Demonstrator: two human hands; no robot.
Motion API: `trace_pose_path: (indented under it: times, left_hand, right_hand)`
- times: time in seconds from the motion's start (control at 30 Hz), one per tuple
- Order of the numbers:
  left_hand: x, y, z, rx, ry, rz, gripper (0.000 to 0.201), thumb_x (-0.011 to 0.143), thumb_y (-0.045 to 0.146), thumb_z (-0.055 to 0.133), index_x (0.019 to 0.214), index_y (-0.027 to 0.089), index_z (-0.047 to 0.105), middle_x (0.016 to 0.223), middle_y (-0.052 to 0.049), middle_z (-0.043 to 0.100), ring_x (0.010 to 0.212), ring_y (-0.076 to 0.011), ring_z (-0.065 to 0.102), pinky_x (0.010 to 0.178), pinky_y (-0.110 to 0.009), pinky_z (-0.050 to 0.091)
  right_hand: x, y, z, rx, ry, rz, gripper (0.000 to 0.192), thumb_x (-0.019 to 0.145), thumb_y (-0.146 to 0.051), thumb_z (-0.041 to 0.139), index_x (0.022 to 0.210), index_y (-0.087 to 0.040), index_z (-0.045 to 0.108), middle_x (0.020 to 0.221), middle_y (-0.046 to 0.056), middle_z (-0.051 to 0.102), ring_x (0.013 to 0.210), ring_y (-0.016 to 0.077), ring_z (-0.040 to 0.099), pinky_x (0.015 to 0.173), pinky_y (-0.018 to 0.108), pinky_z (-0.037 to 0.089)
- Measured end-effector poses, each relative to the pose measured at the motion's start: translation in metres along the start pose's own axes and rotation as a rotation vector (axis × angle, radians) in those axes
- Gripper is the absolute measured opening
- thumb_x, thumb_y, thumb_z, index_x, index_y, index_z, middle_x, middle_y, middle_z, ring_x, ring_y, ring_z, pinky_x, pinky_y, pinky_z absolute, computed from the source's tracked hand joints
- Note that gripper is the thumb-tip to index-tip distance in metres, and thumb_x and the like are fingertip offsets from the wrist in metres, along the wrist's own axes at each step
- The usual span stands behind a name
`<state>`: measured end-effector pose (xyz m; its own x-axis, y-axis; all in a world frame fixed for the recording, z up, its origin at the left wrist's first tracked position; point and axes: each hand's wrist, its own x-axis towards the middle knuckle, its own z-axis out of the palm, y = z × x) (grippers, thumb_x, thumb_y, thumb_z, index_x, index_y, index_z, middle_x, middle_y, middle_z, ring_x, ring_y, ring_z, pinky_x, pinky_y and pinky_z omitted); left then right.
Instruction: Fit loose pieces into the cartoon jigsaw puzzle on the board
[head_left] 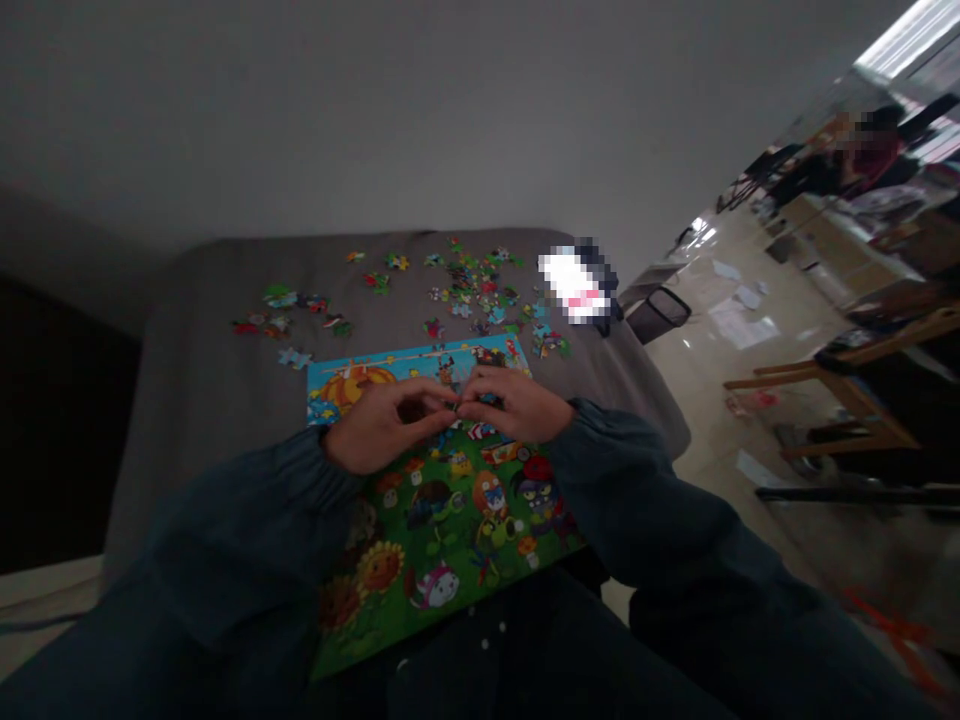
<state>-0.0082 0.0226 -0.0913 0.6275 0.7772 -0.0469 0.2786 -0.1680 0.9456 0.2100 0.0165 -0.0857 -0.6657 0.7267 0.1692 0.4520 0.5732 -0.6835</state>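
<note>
A colourful picture board (465, 500) with cartoon plants and characters lies on the grey cloth-covered surface, its near edge close to my body. Over its upper half, my left hand (394, 420) and my right hand (517, 402) meet at the fingertips. Thumb and fingers of each are pinched together around a small puzzle piece (454, 406), mostly hidden by the fingers. Both hands cover the part of the picture beneath them. Beyond the board's far edge, many loose puzzle pieces (472, 285) lie in a scattered cluster.
More puzzle pieces (281, 325) lie at the left of the grey surface (195, 390). A bright pixelated object (574, 285) stands near its right far corner. A wall (375, 120) rises behind. On the floor at right are a dark bin (660, 315) and wooden furniture (862, 370); a person sits farther back.
</note>
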Motion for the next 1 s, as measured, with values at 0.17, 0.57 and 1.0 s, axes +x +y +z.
trace_pose_path:
  times: [0.17, 0.57, 1.0]
  left_hand:
    - [-0.007, 0.000, 0.009, 0.009, -0.250, 0.037, 0.023, 0.083, 0.040, 0.064, 0.093, 0.020, 0.069, 0.076, -0.001, 0.074, 0.069, -0.0146, 0.068, 0.061, -0.021, 0.050]
    - [-0.007, -0.012, 0.003, 0.150, -0.096, 0.091, 0.027, 0.089, 0.044, 0.058, 0.093, 0.020, 0.070, 0.079, -0.001, 0.072, 0.066, -0.0134, 0.063, 0.055, -0.021, 0.044]
    - [-0.004, -0.016, 0.008, 0.167, -0.078, 0.123, 0.028, 0.089, 0.044, 0.058, 0.093, 0.019, 0.069, 0.072, 0.000, 0.070, 0.062, -0.0121, 0.062, 0.052, -0.021, 0.044]
  right_hand:
    - [-0.034, -0.018, 0.004, 0.031, -0.057, 0.079, 0.018, 0.093, -0.030, 0.057, 0.083, -0.017, 0.064, 0.081, 0.002, 0.056, 0.077, 0.0136, 0.056, 0.072, 0.027, 0.043]
    - [-0.120, -0.036, 0.012, -0.084, -0.217, 0.171, 0.023, 0.095, -0.031, 0.055, 0.086, -0.016, 0.070, 0.084, 0.006, 0.060, 0.085, 0.0175, 0.055, 0.077, 0.030, 0.045]
    - [-0.116, -0.036, 0.031, -0.143, -0.030, 0.154, 0.019, 0.093, -0.031, 0.058, 0.091, -0.017, 0.072, 0.086, 0.006, 0.060, 0.084, 0.0173, 0.055, 0.077, 0.030, 0.047]
